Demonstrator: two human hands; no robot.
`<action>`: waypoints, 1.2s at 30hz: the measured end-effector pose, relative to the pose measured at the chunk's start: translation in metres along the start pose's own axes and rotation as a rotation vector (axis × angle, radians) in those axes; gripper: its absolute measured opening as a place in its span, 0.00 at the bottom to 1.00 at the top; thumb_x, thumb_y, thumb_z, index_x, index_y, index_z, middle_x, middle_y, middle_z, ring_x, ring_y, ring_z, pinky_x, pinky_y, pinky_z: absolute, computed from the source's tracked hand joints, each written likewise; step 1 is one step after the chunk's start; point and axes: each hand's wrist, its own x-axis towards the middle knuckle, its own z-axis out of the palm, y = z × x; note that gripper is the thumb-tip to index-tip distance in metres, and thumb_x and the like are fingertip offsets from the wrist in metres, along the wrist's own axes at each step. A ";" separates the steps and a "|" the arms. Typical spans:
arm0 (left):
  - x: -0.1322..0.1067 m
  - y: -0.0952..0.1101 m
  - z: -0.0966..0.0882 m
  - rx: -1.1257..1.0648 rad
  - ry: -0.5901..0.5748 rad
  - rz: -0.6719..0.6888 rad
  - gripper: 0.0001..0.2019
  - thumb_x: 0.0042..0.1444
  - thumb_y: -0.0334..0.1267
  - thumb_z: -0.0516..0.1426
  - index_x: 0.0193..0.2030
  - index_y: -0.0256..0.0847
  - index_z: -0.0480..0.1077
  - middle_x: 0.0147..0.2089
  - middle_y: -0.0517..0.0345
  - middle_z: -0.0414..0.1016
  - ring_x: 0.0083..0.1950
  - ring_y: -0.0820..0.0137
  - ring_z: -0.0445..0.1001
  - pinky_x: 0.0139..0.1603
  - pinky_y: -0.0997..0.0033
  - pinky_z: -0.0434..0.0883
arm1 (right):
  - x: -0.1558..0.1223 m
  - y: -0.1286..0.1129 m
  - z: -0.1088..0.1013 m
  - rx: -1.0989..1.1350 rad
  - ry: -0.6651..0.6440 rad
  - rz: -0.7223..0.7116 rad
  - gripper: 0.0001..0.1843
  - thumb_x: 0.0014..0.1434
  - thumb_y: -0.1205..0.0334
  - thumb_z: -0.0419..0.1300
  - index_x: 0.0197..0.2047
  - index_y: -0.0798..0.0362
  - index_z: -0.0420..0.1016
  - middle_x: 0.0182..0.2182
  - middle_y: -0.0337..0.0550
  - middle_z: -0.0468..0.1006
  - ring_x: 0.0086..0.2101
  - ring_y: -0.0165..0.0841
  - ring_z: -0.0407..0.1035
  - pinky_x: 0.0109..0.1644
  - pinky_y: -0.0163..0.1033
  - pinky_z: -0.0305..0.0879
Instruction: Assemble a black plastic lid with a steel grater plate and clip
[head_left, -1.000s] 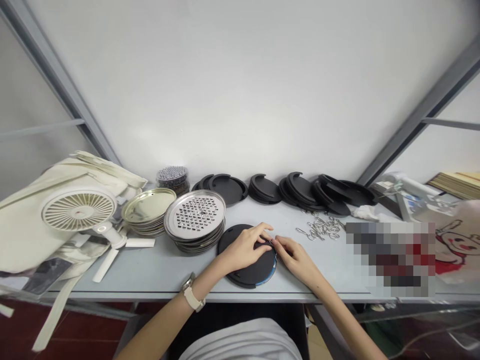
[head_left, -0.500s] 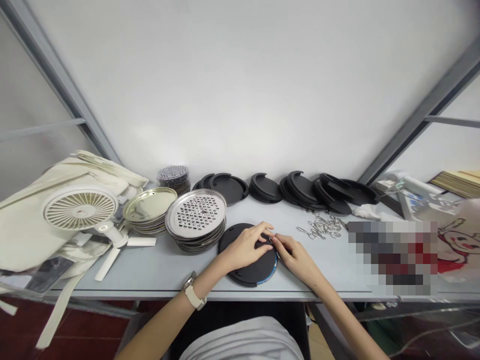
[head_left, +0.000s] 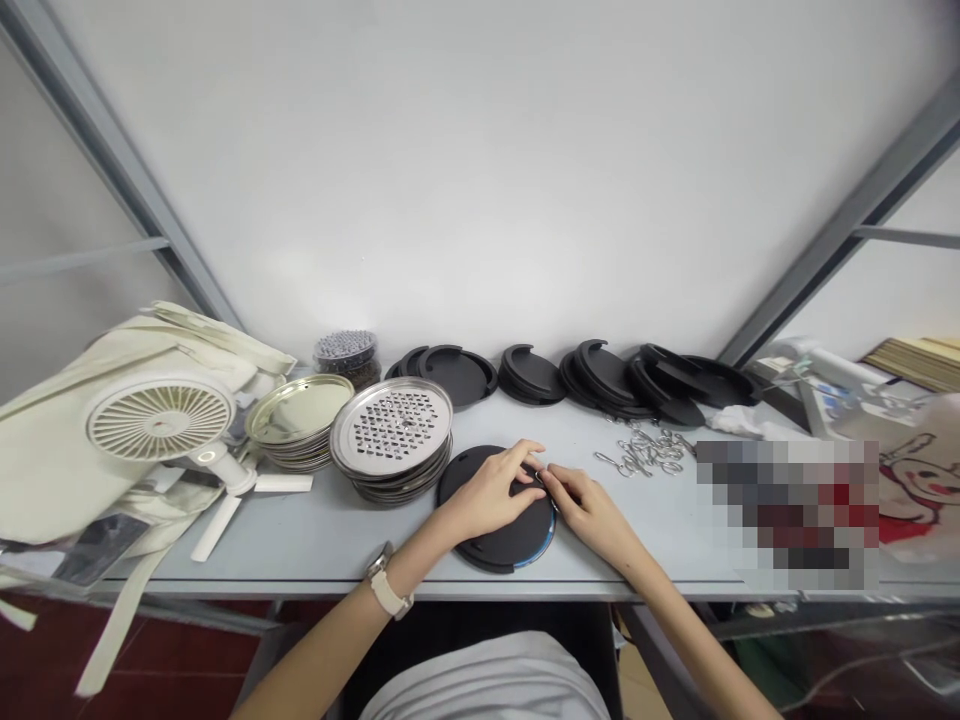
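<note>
In front of me on the table lies a black round base [head_left: 491, 550], with a blue strip showing along its right edge. My left hand [head_left: 491, 492] lies over its top and steadies it, fingers curved and the thumb near the right side. At that side my right hand [head_left: 589, 510] pinches a small shiny metal clip [head_left: 539, 478] between thumb and fingertips, against the base. Fingers partly hide the clip. Right of the hands is a pile of loose metal clips [head_left: 649, 452].
Stacked perforated metal discs [head_left: 394, 425] and gold-toned lids [head_left: 300, 412] stand left, beside a white fan [head_left: 161, 418]. More black round bases [head_left: 532, 375] line the wall. A tub of small metal parts [head_left: 345, 350] sits behind. A printed bag [head_left: 919, 480] is at right.
The hands and the base stay in nearly the same place. Only the fingertips around the metal clip shift slightly.
</note>
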 end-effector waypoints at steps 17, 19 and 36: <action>0.002 0.003 -0.002 -0.054 -0.024 -0.035 0.19 0.54 0.32 0.58 0.52 0.45 0.60 0.47 0.55 0.77 0.45 0.68 0.76 0.49 0.68 0.70 | -0.003 0.004 0.000 0.062 0.019 0.018 0.23 0.67 0.51 0.45 0.22 0.51 0.56 0.19 0.34 0.61 0.23 0.30 0.57 0.27 0.35 0.55; 0.002 0.003 -0.002 -0.058 -0.022 -0.033 0.19 0.54 0.32 0.58 0.52 0.44 0.60 0.47 0.55 0.77 0.45 0.68 0.76 0.49 0.68 0.70 | -0.003 0.005 0.000 0.074 0.023 0.026 0.23 0.66 0.50 0.45 0.22 0.51 0.55 0.18 0.33 0.59 0.22 0.29 0.55 0.26 0.34 0.53; 0.002 0.000 -0.001 -0.062 -0.008 -0.030 0.20 0.53 0.32 0.58 0.52 0.44 0.59 0.44 0.55 0.77 0.45 0.67 0.76 0.48 0.68 0.70 | -0.004 0.006 0.001 0.101 0.016 0.060 0.22 0.66 0.48 0.45 0.23 0.50 0.53 0.18 0.31 0.54 0.21 0.29 0.53 0.25 0.34 0.50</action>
